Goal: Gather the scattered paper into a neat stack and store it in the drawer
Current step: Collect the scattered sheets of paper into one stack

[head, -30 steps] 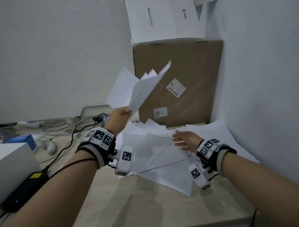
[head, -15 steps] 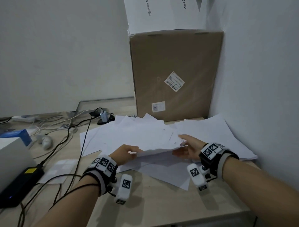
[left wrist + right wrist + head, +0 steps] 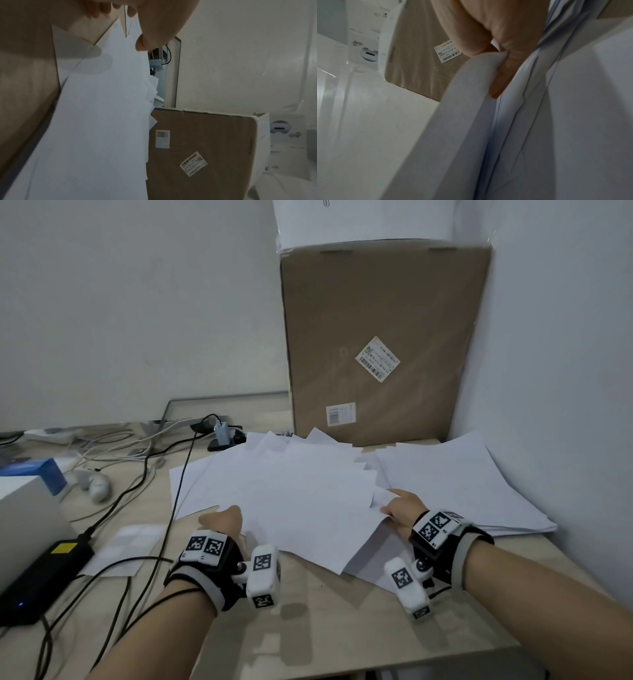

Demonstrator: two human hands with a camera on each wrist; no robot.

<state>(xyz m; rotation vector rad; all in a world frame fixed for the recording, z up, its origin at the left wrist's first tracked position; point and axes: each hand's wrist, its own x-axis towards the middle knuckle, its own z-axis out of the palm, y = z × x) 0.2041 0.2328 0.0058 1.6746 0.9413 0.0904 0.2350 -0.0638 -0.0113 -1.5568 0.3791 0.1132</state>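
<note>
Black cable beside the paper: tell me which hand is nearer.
Left. The left hand sits at the papers' left edge, near the black cable; the right hand is across the papers.

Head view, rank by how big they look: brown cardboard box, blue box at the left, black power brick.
1. brown cardboard box
2. black power brick, though nearness to the camera inflates it
3. blue box
</note>
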